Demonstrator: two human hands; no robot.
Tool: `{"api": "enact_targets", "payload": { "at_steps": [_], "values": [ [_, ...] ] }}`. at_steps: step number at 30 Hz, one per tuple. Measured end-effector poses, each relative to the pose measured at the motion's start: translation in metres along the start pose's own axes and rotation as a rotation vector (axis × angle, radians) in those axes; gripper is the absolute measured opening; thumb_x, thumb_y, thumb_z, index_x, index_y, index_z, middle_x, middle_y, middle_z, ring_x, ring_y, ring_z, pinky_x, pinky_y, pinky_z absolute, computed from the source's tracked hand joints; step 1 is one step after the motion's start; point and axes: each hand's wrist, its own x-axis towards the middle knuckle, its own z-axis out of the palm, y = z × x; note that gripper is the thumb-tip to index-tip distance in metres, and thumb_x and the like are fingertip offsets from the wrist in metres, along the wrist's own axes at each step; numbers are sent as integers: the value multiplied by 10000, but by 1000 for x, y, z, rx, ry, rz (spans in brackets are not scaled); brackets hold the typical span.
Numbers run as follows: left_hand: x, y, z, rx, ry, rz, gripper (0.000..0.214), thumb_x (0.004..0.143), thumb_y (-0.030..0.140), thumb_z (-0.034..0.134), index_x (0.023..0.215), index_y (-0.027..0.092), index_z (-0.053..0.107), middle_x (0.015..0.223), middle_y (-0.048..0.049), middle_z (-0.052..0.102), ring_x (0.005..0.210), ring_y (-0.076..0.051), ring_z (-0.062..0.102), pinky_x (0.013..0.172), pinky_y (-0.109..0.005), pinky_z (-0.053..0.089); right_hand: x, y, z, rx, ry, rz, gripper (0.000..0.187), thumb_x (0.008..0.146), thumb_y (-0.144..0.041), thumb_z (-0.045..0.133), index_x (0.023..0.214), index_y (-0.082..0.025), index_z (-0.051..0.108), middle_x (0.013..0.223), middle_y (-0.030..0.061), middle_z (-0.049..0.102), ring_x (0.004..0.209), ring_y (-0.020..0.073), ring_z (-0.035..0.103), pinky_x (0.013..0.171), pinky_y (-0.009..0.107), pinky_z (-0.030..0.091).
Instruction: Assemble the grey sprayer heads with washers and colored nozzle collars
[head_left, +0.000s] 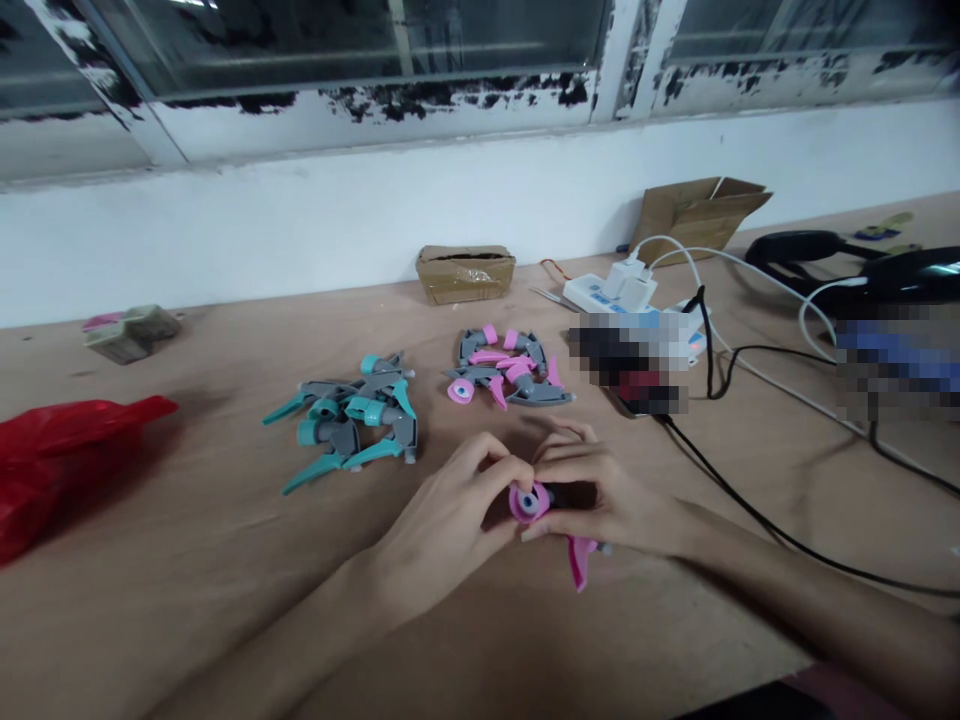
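Observation:
Both hands meet over the wooden table [187,560] on one pink spray trigger head [534,503]. My left hand [450,520] pinches its round pink cap with thumb and fingertips. My right hand [600,495] wraps around the grey body, and the pink trigger lever hangs down below the fingers. Just beyond the hands lies a pile of pink and grey spray heads [506,368]. A pile of teal and grey spray heads [349,418] lies to the left of it.
A red plastic bag [52,450] lies at the left edge. A small taped cardboard box [465,272] and an open cardboard box [697,212] stand by the white wall. A white power strip [615,290] with black cables [750,510] and dark devices fills the right side.

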Motion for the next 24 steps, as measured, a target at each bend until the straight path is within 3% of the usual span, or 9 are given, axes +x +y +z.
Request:
{"api": "enact_targets", "payload": {
  "at_steps": [6, 9, 13, 17, 21, 24],
  "values": [
    [6, -4, -26, -59, -224, 8, 54, 801, 236, 628, 838, 236, 589, 927, 30, 506, 835, -124, 542, 746, -229, 419, 1, -1, 4, 15, -30, -8, 188, 730, -401, 688, 811, -235, 650, 781, -49, 634, 820, 125, 590, 1040, 425, 199],
    [7, -3, -26, -55, -232, -6, 81, 847, 250, 570, 779, 214, 594, 904, 25, 503, 842, -122, 543, 758, -231, 409, 1, 0, 6, -7, -28, -23, 219, 715, -424, 695, 815, -234, 656, 784, -41, 639, 828, 132, 594, 1038, 430, 200],
    [8, -3, -22, -63, -130, 2, 103, 869, 239, 540, 788, 195, 584, 907, 15, 528, 848, -117, 544, 770, -232, 414, 0, 4, 4, -57, 85, -20, 223, 732, -413, 683, 859, -233, 650, 811, -28, 661, 835, 149, 610, 1012, 433, 256],
    [9, -8, -16, -71, 76, -29, 103, 867, 256, 547, 799, 186, 583, 822, 19, 592, 751, -111, 563, 709, -231, 439, 0, 9, 0, -145, 242, 30, 323, 725, -400, 692, 990, -227, 629, 866, -5, 689, 881, 175, 626, 969, 421, 329],
    [6, -14, -4, -83, 333, -78, 77, 842, 240, 582, 807, 181, 619, 811, 3, 655, 735, -126, 612, 649, -225, 477, 1, 9, 1, -145, 308, 42, 321, 704, -391, 712, 966, -228, 627, 869, -12, 705, 865, 177, 644, 974, 424, 340],
    [3, -12, 4, -84, 409, -54, 73, 838, 194, 585, 853, 191, 656, 860, -11, 688, 764, -139, 640, 655, -237, 506, 1, 7, 5, -117, 326, 35, 304, 693, -381, 724, 930, -219, 625, 858, -17, 710, 859, 173, 652, 975, 417, 344]
  ]
}}
